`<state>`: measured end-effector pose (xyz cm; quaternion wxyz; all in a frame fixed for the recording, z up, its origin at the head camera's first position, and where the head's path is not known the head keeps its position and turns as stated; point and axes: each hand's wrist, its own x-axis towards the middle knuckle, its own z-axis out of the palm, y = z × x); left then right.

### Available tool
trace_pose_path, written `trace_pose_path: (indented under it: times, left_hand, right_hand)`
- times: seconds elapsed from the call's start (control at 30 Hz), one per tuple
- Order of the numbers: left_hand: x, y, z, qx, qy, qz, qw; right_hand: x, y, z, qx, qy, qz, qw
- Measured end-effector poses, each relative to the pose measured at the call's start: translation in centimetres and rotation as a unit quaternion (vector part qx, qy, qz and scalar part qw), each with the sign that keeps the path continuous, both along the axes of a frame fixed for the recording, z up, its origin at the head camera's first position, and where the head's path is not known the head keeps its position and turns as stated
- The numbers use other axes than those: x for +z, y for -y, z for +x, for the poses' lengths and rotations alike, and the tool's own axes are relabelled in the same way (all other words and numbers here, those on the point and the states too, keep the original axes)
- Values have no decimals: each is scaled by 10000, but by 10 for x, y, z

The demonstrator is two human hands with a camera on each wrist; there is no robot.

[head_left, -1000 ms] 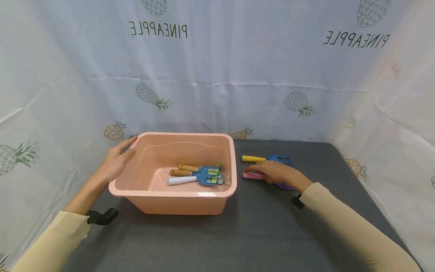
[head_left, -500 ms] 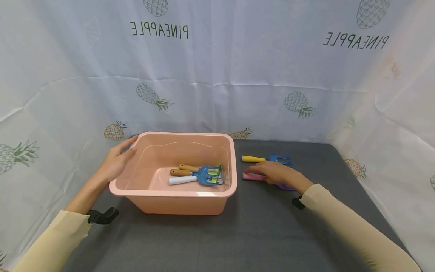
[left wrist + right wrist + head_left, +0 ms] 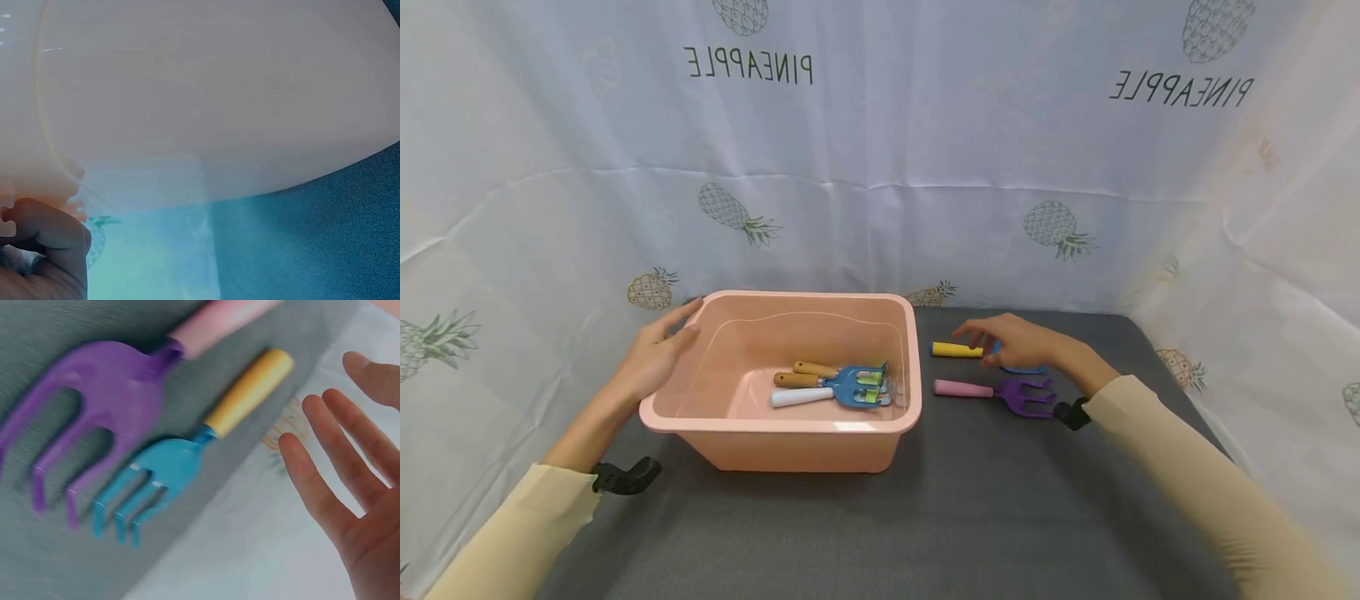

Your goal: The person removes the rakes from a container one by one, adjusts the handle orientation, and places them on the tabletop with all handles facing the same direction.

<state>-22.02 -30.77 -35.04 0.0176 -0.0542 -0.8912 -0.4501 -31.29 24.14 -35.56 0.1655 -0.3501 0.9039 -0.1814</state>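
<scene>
A: Item one, hands. How are they recorded?

B: The left hand (image 3: 655,354) is laid against the left rim of the salmon-pink rectangular plastic tub (image 3: 790,433), fingers relaxed along the corner, thumb on the outer wall. The right hand (image 3: 1018,343) is held over the blue-pronged toy garden fork with a yellow handle (image 3: 958,350); its fingers (image 3: 325,487) are straight and spread apart, and nothing is clasped in them.

A: Item two, loose tools?

B: The yellow-handled fork is listed near the far edge of the dark grey cloth-covered table (image 3: 970,517), right of the tub. Just beside it, nearer the person, the purple-pronged toy fork with a pink handle (image 3: 1000,392) is entered, lying flat and untouched.

A: Item three, tub contents?

B: Blue rake heads with two wooden handles and one white handle (image 3: 831,385) are noted on the tub floor, towards its right wall
</scene>
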Motion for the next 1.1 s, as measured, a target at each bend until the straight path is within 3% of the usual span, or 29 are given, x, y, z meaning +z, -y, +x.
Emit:
trace_pose_path:
  times: [0.3, 0.67, 1.1]
  left_hand:
    - [3, 0, 5, 16, 66, 37, 10000]
    - [3, -3, 6, 93, 6, -109, 9999]
    - [3, -2, 5, 74, -76, -194, 9998]
  right_hand:
    - [41, 15, 3, 63, -150, -116, 9998]
    - [92, 55, 16, 303, -597, -256, 9974]
    - [117, 108, 15, 680, -713, -140, 9950]
